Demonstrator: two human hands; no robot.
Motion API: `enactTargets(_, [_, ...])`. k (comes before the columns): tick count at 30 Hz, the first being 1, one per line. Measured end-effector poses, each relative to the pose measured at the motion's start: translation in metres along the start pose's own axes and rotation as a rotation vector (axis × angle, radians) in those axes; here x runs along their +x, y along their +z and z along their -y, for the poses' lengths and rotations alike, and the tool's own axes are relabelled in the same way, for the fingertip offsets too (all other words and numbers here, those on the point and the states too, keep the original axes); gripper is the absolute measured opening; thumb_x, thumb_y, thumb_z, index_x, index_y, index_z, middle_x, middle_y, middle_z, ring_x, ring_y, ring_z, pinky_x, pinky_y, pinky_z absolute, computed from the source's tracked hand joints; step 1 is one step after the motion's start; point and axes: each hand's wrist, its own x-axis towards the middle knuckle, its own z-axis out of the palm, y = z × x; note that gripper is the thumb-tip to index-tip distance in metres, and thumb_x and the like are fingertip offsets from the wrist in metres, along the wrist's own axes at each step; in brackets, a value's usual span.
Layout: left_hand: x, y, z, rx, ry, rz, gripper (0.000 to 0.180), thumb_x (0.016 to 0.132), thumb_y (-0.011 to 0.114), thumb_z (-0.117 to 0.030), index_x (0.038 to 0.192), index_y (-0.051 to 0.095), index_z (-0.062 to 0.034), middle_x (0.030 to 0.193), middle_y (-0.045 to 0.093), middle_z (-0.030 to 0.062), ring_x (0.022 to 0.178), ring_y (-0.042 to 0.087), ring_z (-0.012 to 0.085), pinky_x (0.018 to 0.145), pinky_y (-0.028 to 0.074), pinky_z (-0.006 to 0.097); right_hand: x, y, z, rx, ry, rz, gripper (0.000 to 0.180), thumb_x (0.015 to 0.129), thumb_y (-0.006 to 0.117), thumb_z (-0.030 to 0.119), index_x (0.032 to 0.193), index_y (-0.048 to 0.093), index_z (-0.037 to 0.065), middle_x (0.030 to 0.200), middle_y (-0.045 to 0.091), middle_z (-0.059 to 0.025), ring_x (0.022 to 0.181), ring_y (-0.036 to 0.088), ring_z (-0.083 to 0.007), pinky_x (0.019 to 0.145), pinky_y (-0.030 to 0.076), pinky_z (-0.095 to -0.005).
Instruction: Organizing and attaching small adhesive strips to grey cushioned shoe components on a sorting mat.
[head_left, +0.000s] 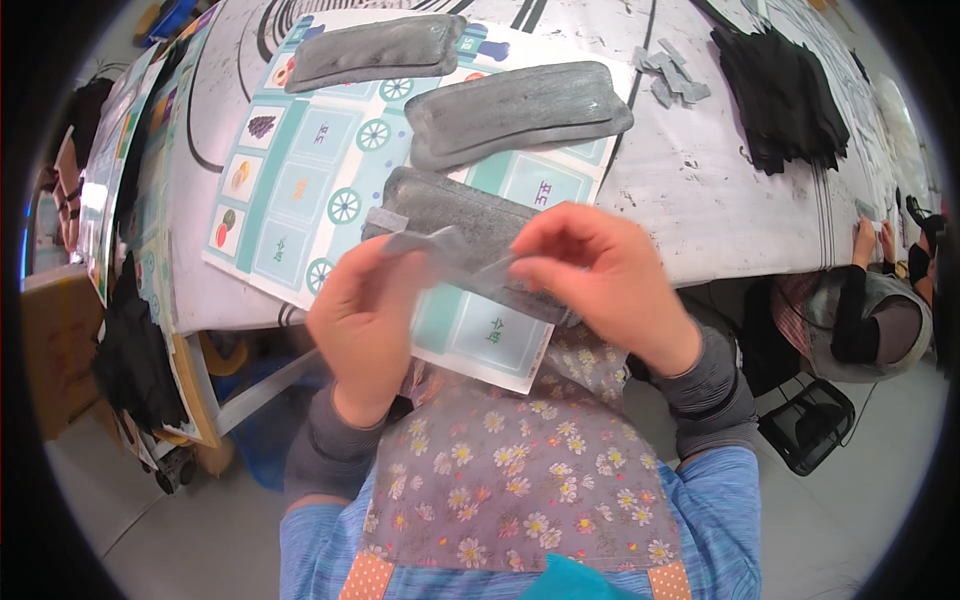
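In front of me my left hand (365, 315) pinches a small grey fabric strip (432, 240) between thumb and fingers. My right hand (610, 275) is closed on another thin grey strip (494, 273), blurred; whether the two are joined I cannot tell. Both hands are just above a long grey padded fabric piece (460, 205) that lies aslant on a printed board (400, 275). A light grey tab (387, 220) sits at that piece's left end. Farther back lie two similar grey padded pieces (520, 110), (378, 52).
Several loose grey strips (670, 75) lie on the white-covered table (690, 210) at the back right, beside a pile of black fabric (780, 95). Another person (870, 310) is at the right edge. A black stool (808, 425) stands below; boards and black cloth (140, 350) hang left.
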Motion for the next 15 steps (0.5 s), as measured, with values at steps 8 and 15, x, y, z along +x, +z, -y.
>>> enactTargets(8, [-0.009,-0.062,0.056,0.419,0.401,0.034,0.016,0.096,0.061,0.003,0.112,0.061,0.0058,0.105,0.065,0.0094,0.088,0.062,0.0131,0.077,0.052,0.026,0.068,-0.145,0.032,-0.173,-0.273,-0.391,0.016,0.091,0.071,0.01,0.101,0.07,-0.002,0.091,0.071,-0.0068,0.084,0.067,-0.0121,0.08,0.054,-0.0232])
enactTargets(15, [-0.009,-0.064,0.091,0.361,0.246,-0.194,0.016,0.089,0.063,0.008,0.103,0.066,0.004,0.094,0.068,0.0089,0.081,0.064,0.0161,0.072,0.052,0.029,0.122,-0.18,0.004,-0.207,0.127,-0.249,0.024,0.093,0.073,0.023,0.109,0.07,0.005,0.09,0.067,0.001,0.078,0.062,-0.0073,0.076,0.053,-0.0193])
